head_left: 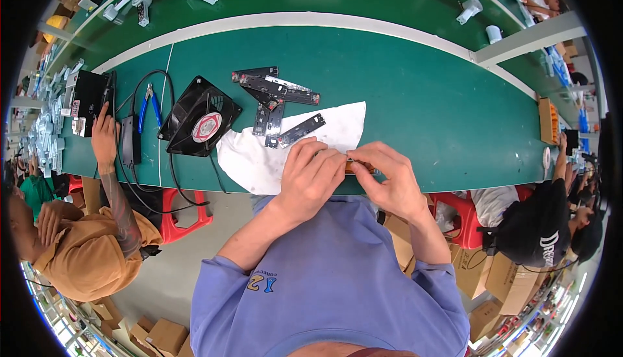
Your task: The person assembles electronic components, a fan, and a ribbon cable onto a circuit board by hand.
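At counter's (441, 110) near edge, my left grip (313, 178) curled, hold unclear; right grip (393, 178) pinched on small orange piece (361, 167), seemingly mid-work. Dark strips (302, 130) lie farther left; finished or waiting, can't tell.

Fan (202, 115) — black plastic, matt white cloth (250, 163), smooth tabletop (448, 110)

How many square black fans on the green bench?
1: the black fan, right of the blue-handled pliers, up and left of the white cloth. I see no others.
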The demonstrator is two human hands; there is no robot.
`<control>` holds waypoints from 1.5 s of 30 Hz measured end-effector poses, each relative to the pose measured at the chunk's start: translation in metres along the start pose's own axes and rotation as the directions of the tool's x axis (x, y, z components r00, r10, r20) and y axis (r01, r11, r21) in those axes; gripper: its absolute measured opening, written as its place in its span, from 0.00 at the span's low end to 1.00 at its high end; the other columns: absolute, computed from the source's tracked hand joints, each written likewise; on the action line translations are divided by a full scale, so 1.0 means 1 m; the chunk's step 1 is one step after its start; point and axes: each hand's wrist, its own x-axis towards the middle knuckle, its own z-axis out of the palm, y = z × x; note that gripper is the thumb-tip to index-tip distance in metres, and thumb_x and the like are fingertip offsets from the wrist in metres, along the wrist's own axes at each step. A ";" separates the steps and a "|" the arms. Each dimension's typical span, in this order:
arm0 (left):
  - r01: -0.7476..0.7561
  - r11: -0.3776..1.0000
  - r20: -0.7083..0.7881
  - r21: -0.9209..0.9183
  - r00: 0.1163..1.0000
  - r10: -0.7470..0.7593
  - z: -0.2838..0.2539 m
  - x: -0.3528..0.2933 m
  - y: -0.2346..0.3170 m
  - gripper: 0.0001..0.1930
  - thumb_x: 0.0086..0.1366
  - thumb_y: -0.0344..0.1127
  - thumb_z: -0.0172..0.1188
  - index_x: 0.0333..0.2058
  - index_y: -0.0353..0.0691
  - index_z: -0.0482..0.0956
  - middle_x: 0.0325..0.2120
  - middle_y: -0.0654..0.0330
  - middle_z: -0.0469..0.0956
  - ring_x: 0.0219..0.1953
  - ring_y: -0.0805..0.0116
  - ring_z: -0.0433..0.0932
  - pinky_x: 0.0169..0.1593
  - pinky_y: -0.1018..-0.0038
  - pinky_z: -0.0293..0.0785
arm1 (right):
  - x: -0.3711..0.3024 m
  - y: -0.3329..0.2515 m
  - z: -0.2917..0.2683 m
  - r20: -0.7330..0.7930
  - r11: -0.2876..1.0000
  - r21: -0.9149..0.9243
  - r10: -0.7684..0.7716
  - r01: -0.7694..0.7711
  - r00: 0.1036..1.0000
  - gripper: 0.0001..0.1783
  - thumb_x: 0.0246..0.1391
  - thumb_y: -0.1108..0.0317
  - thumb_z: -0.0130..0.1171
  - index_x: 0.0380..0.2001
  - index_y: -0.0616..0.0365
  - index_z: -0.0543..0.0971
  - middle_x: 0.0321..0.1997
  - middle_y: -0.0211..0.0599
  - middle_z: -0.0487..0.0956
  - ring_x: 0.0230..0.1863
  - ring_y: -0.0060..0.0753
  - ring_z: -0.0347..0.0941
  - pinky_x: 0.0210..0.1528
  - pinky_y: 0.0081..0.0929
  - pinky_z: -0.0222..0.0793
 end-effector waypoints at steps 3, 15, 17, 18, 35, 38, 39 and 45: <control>0.009 1.000 -0.011 -0.001 1.000 -0.009 0.001 -0.001 0.000 0.14 0.53 0.21 0.72 0.39 0.38 0.83 0.35 0.60 0.85 0.41 0.58 0.82 0.55 0.56 0.77 | -0.001 0.000 0.000 0.008 1.000 0.008 0.006 -0.007 1.000 0.12 0.61 0.78 0.65 0.48 0.65 0.85 0.44 0.45 0.85 0.41 0.42 0.85 0.41 0.32 0.81; 0.112 0.993 0.004 -0.023 0.994 -0.112 0.000 -0.001 0.002 0.12 0.55 0.23 0.71 0.38 0.41 0.84 0.34 0.64 0.84 0.44 0.61 0.81 0.66 0.54 0.69 | -0.006 0.006 0.020 -0.131 0.994 -0.090 -0.072 0.060 0.989 0.13 0.58 0.79 0.68 0.47 0.64 0.82 0.44 0.46 0.83 0.38 0.47 0.84 0.38 0.36 0.82; 0.109 0.994 0.005 -0.024 0.994 -0.109 0.000 0.000 0.003 0.12 0.55 0.23 0.71 0.38 0.41 0.84 0.34 0.63 0.84 0.44 0.61 0.81 0.65 0.54 0.69 | -0.005 0.008 0.023 -0.144 0.987 -0.133 -0.111 0.091 0.983 0.14 0.57 0.79 0.68 0.47 0.63 0.82 0.43 0.46 0.82 0.38 0.48 0.83 0.38 0.37 0.82; 0.106 0.994 0.007 -0.027 0.994 -0.106 -0.001 0.000 0.003 0.11 0.55 0.23 0.72 0.37 0.41 0.84 0.34 0.63 0.84 0.44 0.61 0.81 0.65 0.54 0.69 | -0.006 0.009 0.026 -0.155 0.976 -0.188 -0.144 0.114 0.977 0.14 0.57 0.79 0.68 0.46 0.63 0.82 0.43 0.46 0.82 0.39 0.49 0.83 0.38 0.38 0.82; 0.042 0.999 -0.022 0.014 0.999 -0.041 0.003 -0.002 0.002 0.11 0.54 0.26 0.73 0.36 0.41 0.83 0.33 0.64 0.85 0.43 0.58 0.81 0.58 0.56 0.73 | 0.000 0.015 0.014 -0.063 0.912 -0.276 -0.333 0.304 0.941 0.17 0.49 0.82 0.72 0.44 0.67 0.81 0.40 0.44 0.83 0.38 0.47 0.82 0.38 0.38 0.81; 0.043 0.999 -0.015 0.026 0.999 -0.042 0.004 -0.003 -0.001 0.12 0.54 0.28 0.74 0.37 0.42 0.83 0.34 0.64 0.84 0.43 0.59 0.80 0.61 0.56 0.71 | -0.001 0.015 0.015 -0.052 0.917 -0.260 -0.325 0.301 0.944 0.17 0.52 0.82 0.71 0.46 0.67 0.82 0.41 0.44 0.83 0.38 0.45 0.82 0.38 0.38 0.80; 0.043 0.999 -0.006 0.033 0.999 -0.043 0.004 -0.004 -0.002 0.13 0.53 0.30 0.75 0.38 0.42 0.83 0.36 0.65 0.83 0.44 0.60 0.80 0.64 0.55 0.68 | -0.003 0.014 0.016 -0.092 0.966 -0.172 -0.211 0.193 0.973 0.17 0.54 0.81 0.71 0.47 0.66 0.82 0.41 0.43 0.83 0.38 0.43 0.82 0.39 0.36 0.80; 0.082 0.996 0.097 0.029 0.992 -0.084 -0.013 -0.009 -0.003 0.12 0.55 0.31 0.77 0.38 0.45 0.85 0.45 0.65 0.84 0.54 0.58 0.79 0.68 0.52 0.65 | -0.010 0.008 -0.002 -0.036 0.987 0.132 0.099 -0.093 0.994 0.17 0.57 0.79 0.71 0.51 0.64 0.83 0.44 0.41 0.84 0.45 0.34 0.82 0.48 0.31 0.79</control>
